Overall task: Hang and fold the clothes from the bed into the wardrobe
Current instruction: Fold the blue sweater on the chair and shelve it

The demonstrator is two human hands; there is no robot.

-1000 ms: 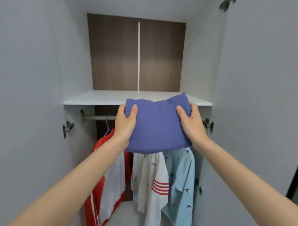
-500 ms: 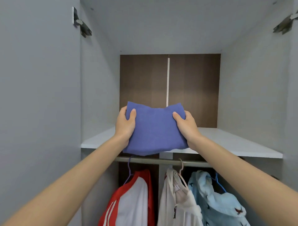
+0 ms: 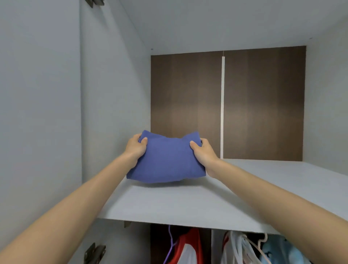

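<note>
1. We see a folded blue cloth (image 3: 165,160) at the middle of the view. It is held over the left part of the grey wardrobe shelf (image 3: 188,205), near the pale side wall (image 3: 113,94) at 9 o'clock.
2. The left hand (image 3: 134,148) grips the cloth at its 9 o'clock edge, with the thumb on the upper face and the fingers wrapped round the edge.
3. The right hand (image 3: 204,152) grips the 3 o'clock edge the same way, its thumb pressed into the fabric.
4. The cloth's near edge, at its 6 o'clock, hangs just above the board with a soft shadow beneath it (we cannot tell whether the far edge touches the shelf).
5. Behind the cloth, toward 12 o'clock, stands the dark brown back panel (image 3: 188,98). A narrow white strip (image 3: 222,105) runs upright down it, at about 1 o'clock from the cloth.
6. Below the shelf, from 6 to 5 o'clock of the view, clothes hang side by side. From left to right there is a red-and-white garment (image 3: 190,237) beside a purple hanger (image 3: 170,233), then a white garment (image 3: 231,250), then a light blue garment (image 3: 278,252).
7. A metal hinge (image 3: 94,253) shows at 7 o'clock, and a second hinge (image 3: 94,2) is cut off by the top edge at 11 o'clock.
</note>
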